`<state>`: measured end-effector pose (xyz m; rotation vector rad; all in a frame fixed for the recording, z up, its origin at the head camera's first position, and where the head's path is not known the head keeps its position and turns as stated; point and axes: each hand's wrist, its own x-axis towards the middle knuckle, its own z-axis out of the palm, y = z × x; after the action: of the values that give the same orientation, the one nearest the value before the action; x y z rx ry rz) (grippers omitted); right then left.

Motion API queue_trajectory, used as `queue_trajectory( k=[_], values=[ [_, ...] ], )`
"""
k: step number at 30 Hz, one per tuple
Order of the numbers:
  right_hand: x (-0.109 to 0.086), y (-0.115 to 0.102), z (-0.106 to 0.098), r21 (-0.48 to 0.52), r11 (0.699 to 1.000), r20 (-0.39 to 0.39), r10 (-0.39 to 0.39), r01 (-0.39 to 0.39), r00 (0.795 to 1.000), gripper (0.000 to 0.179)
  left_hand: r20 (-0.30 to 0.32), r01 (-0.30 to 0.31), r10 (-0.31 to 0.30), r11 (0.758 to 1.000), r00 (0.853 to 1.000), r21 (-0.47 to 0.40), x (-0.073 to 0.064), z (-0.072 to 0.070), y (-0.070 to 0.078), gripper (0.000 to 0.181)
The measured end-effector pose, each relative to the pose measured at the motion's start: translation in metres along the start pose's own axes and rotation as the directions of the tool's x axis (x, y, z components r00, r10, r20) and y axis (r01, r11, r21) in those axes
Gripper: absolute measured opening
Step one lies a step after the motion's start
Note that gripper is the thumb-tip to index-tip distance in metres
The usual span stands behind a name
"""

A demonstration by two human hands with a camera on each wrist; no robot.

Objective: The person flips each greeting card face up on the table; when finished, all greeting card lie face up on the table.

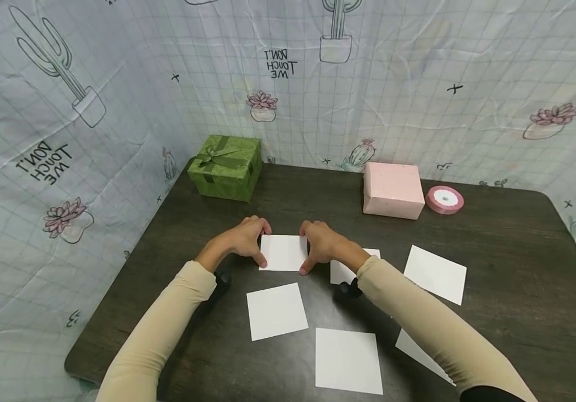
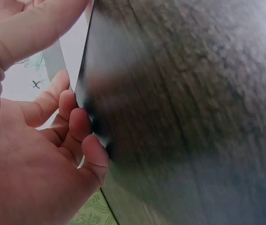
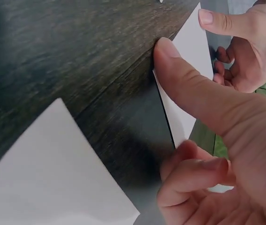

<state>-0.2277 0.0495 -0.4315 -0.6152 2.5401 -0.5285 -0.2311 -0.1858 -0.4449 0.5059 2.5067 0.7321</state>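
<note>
white card [image 1: 283,253]: between the hands, long axis left to right | left hand [image 1: 244,237]: thumb and fingers gripping its left corners | right hand [image 1: 324,243]: likewise gripping its right corners | neither nearer

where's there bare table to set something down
Bare: right end of table, past roll and rightmost sheet; also between green box and pink box. Crowded: around left hand, right hand and held sheet, with other sheets rightward and nearer the person.
</note>
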Motion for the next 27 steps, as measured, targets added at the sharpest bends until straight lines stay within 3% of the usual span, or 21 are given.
queue_trajectory(
  k=[4, 10, 15, 17, 19, 20, 21, 23, 25, 26, 27],
  values=[
    [-0.001, 0.001, 0.0, 0.015, 1.0, -0.004, -0.002, 0.002, 1.0, 0.084, -0.009, -0.002, 0.002, 1.0, 1.0, -0.001, -0.002, 0.002, 0.003, 0.073],
    [-0.004, 0.007, -0.004, 0.141, 0.99, -0.074, 0.001, 0.01, 0.997, 0.081, -0.049, -0.027, 0.027, 1.0, 0.998, -0.002, -0.007, 0.004, 0.006, 0.073],
    [-0.004, 0.008, -0.003, 0.105, 0.993, -0.129, -0.031, 0.045, 0.991, 0.06, -0.114, -0.058, 0.059, 0.998, 0.992, 0.012, -0.013, 0.003, 0.009, 0.074],
    [-0.005, 0.007, -0.001, 0.081, 0.995, -0.154, -0.048, 0.061, 0.987, 0.054, -0.172, -0.023, 0.018, 0.999, 0.985, -0.028, -0.019, 0.001, 0.009, 0.073],
    [-0.006, 0.005, 0.0, 0.061, 0.996, -0.188, -0.059, 0.071, 0.98, 0.053, -0.201, 0.039, -0.07, 0.987, 0.977, -0.155, -0.025, -0.001, 0.009, 0.065],
    [-0.006, 0.004, 0.0, 0.052, 0.996, -0.205, -0.064, 0.077, 0.977, 0.053, -0.188, 0.068, -0.118, 0.965, 0.975, -0.252, -0.028, -0.003, 0.008, 0.06],
    [-0.007, 0.003, 0.0, 0.039, 0.996, -0.222, -0.07, 0.081, 0.972, 0.053, -0.161, 0.095, -0.162, 0.928, 0.974, -0.36, -0.03, -0.004, 0.008, 0.055],
    [-0.009, 0.001, 0.0, 0.018, 0.995, -0.254, -0.089, 0.097, 0.963, 0.052, -0.07, 0.146, -0.223, 0.813, 0.972, -0.564, -0.033, -0.003, 0.005, 0.045],
    [-0.012, 0.0, 0.001, 0.01, 0.994, -0.274, -0.101, 0.108, 0.956, 0.054, 0.03, 0.184, -0.232, 0.682, 0.972, -0.707, -0.035, -0.002, 0.003, 0.04],
    [-0.014, 0.0, 0.002, 0.011, 0.994, -0.284, -0.098, 0.106, 0.954, 0.057, 0.058, 0.195, -0.231, 0.63, 0.971, -0.751, -0.036, 0.0, 0.002, 0.039],
    [-0.017, 0.0, 0.003, 0.022, 0.995, -0.297, -0.09, 0.101, 0.95, 0.06, 0.071, 0.197, -0.229, 0.593, 0.971, -0.78, -0.036, 0.002, 0.0, 0.038]
  ],
)
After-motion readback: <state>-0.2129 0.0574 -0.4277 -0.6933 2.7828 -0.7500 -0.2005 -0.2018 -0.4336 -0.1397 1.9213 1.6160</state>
